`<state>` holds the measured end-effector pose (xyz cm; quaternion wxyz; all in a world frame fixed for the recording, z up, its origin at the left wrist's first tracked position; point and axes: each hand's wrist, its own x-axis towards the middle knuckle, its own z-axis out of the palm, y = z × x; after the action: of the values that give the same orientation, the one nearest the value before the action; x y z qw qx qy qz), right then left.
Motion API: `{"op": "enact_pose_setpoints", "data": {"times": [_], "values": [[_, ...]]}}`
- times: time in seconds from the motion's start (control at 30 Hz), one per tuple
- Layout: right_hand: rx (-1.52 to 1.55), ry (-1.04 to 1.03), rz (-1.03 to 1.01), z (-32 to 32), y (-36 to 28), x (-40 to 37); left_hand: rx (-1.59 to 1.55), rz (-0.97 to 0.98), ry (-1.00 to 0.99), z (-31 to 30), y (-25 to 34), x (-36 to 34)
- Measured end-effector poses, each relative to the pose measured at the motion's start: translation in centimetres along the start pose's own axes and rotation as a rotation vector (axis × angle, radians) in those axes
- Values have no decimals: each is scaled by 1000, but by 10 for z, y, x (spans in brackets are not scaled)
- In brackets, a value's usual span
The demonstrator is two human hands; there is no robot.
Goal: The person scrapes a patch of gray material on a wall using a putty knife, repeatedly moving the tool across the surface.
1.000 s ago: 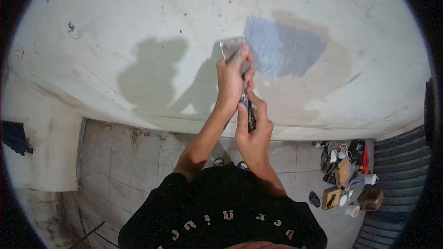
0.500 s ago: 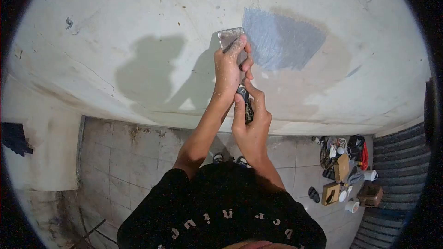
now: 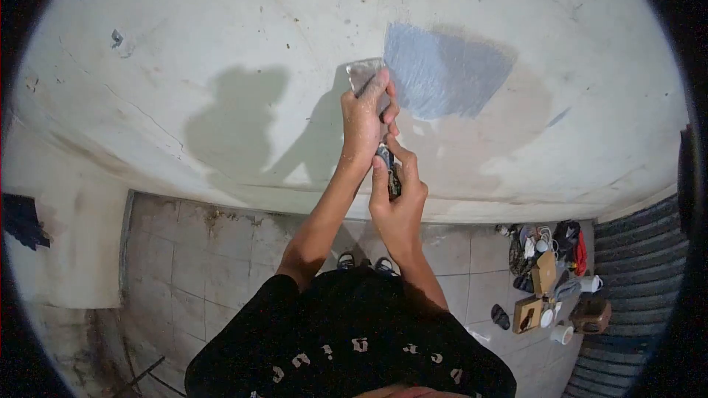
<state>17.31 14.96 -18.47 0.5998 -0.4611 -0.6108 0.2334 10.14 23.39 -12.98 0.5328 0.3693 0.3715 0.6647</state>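
A scraper [image 3: 364, 71] with a broad metal blade rests at the wall, its upper right corner by the left edge of a scraped grey-blue patch [image 3: 448, 72]. My left hand [image 3: 364, 119] is closed around it just below the blade, thumb lying along the metal. Lower down, my right hand [image 3: 399, 195] wraps the dark handle end, with thumb and forefinger near the left wrist. Pale dust specks my left hand. Part of the tool between the hands is hidden by my fingers and wrist.
The pale wall [image 3: 243, 22] has cracks, stains and small chipped spots. Below lies a tiled floor [image 3: 221, 258]. To the right are cardboard boxes [image 3: 544, 273], white tubs [image 3: 563, 334], a sandal [image 3: 500, 316] and a brown container [image 3: 591, 315], beside a ribbed shutter [image 3: 638, 265].
The blade and both hands have slid slightly down along the patch's left edge. The blade now catches more light. Both hands keep their hold, and the view has shifted a little.
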Motion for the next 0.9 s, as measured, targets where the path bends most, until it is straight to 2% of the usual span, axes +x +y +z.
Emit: {"op": "enact_pose_setpoints", "data": {"times": [0.07,0.17,0.43,0.57,0.7,0.83,0.9], "values": [[-12,-37,83,-1,-14,8,21,38,-26,0,8,4],[-31,1,-1,1,3,-4,15,-9,-20,-10,-9,0],[13,-51,120,-1,-5,-12,-14,-111,-9,-12,-12,-4],[-39,-47,103,5,-12,-8,-41,-79,-71,-15,-11,1],[52,-12,109,4,4,-19,-59,-63,-77,-12,-14,-2],[-23,69,-59,12,1,2,-58,-23,-96,-9,-3,9],[13,32,57,8,-14,7,-33,-24,-81,-3,10,8]]}}
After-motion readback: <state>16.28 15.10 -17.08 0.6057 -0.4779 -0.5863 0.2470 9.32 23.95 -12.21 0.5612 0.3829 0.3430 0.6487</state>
